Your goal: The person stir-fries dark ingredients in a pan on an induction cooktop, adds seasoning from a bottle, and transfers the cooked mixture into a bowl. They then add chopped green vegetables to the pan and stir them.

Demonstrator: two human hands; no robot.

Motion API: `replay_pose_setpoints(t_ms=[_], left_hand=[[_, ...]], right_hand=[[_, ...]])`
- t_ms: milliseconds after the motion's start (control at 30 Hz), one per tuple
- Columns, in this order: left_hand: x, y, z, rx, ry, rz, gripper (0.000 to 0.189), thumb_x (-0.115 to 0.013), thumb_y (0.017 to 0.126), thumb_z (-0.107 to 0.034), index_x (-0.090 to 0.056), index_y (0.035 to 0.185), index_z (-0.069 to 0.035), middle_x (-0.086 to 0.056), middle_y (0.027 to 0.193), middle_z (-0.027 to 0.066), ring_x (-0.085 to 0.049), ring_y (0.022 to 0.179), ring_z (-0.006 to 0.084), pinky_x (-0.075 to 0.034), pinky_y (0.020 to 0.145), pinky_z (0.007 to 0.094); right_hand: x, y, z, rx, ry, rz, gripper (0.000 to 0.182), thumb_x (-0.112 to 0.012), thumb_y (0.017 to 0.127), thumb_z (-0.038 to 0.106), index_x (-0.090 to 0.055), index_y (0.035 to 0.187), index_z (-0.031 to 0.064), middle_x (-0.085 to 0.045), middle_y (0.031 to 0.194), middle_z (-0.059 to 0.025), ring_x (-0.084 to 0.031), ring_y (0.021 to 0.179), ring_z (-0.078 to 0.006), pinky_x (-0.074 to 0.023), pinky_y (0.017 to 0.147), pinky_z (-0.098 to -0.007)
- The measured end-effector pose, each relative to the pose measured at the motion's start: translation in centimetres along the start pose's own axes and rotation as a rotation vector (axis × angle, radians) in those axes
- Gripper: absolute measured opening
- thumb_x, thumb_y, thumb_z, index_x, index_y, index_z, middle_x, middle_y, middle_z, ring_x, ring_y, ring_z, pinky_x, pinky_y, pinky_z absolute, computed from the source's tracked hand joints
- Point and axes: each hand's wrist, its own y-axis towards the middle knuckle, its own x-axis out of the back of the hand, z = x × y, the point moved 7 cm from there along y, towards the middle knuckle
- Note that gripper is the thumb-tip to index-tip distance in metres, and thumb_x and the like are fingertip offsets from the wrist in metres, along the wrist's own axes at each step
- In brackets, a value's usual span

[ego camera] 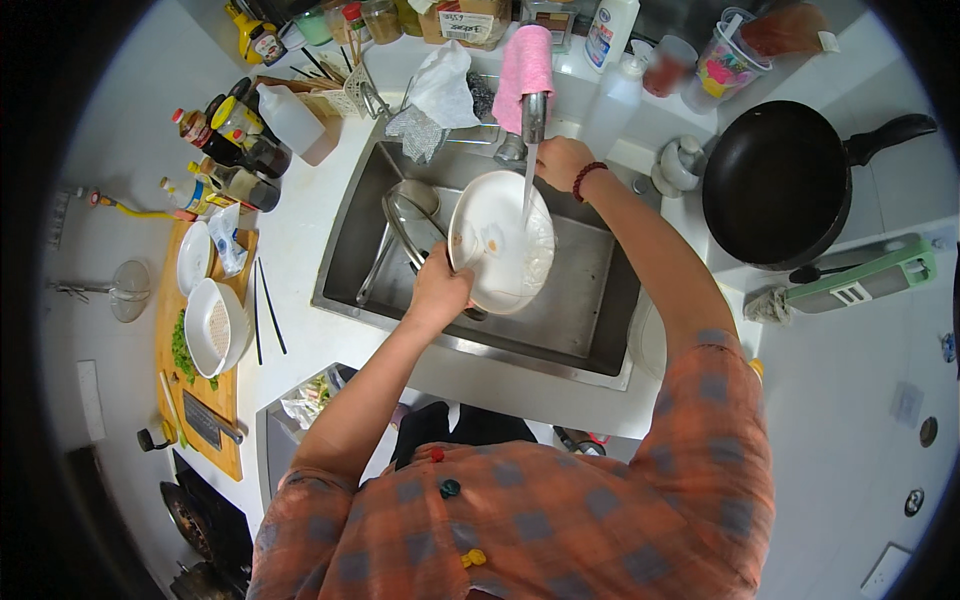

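Note:
My left hand [441, 291] grips the rim of a white oval plate [495, 262], holding it tilted over the stainless steel sink [581, 300]. Water from the faucet [533, 120] runs onto the plate's face. A pink cloth [523, 64] is draped over the faucet. My right hand [564, 163] is at the back of the sink beside the faucet; its fingers are curled and partly hidden, so what it touches is unclear. Behind the plate, at the sink's left, lie a glass pot lid [405, 225] and a ladle [375, 268].
Right of the sink stand a black frying pan [776, 184] and a stone mortar [681, 166]. Sauce bottles [217, 142] line the left counter. Farther forward, a cutting board [225, 457] holds a white bowl [238, 330], greens [180, 349] and a cleaver [202, 420].

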Motion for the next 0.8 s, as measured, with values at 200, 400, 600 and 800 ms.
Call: replay_pose_setpoints(t_ms=[200,400,600,800], left_hand=[[0.4,-1.3,-2.7,-0.273,0.619,-0.171,0.03,-0.057,0.079,-0.007,-0.046,0.106,-0.001,-0.063,0.085,0.0241,-0.062,0.07,0.0425,-0.049,0.063,0.0487],[-2.7,-4.8,-4.4,-0.612,0.736,-0.109,0.041,-0.061,0.072,0.001,-0.046,0.11,-0.007,-0.063,0.09,0.0173,-0.061,0.068,0.0397,-0.05,0.06,0.0468],[-1.6,-8.5,-6.9,-0.878,0.731,-0.087,0.047,-0.063,0.067,0.004,-0.049,0.111,-0.006,-0.06,0.095,0.011,-0.063,0.072,0.0329,-0.05,0.059,0.0405],[0.8,-11.5,-9.3,-1.073,0.768,-0.147,0.05,-0.063,0.062,0.003,-0.05,0.109,-0.005,-0.059,0.091,0.0091,-0.063,0.069,0.0263,-0.05,0.056,0.0364]], right_hand=[[1.7,-1.5,-2.4,-0.06,0.111,-0.112,0.03,-0.056,0.086,0.043,-0.071,0.097,0.0191,-0.069,0.088,-0.0064,-0.065,0.086,-0.0277,-0.0501,0.073,-0.0398],[4.1,-7.6,-5.7,-0.324,0.346,-0.272,0.04,-0.054,0.085,0.05,-0.07,0.102,0.0179,-0.07,0.094,-0.0081,-0.065,0.088,-0.029,-0.0498,0.077,-0.0386],[5.9,-15.3,-6.2,-0.396,0.449,-0.452,0.037,-0.054,0.089,0.045,-0.069,0.103,0.0139,-0.068,0.089,-0.0118,-0.064,0.085,-0.0314,-0.0486,0.073,-0.0382],[7.8,-21.3,-3.5,-0.507,0.416,-0.528,0.036,-0.054,0.09,0.041,-0.068,0.103,0.0106,-0.068,0.085,-0.0137,-0.065,0.081,-0.0307,-0.0484,0.07,-0.0368]])
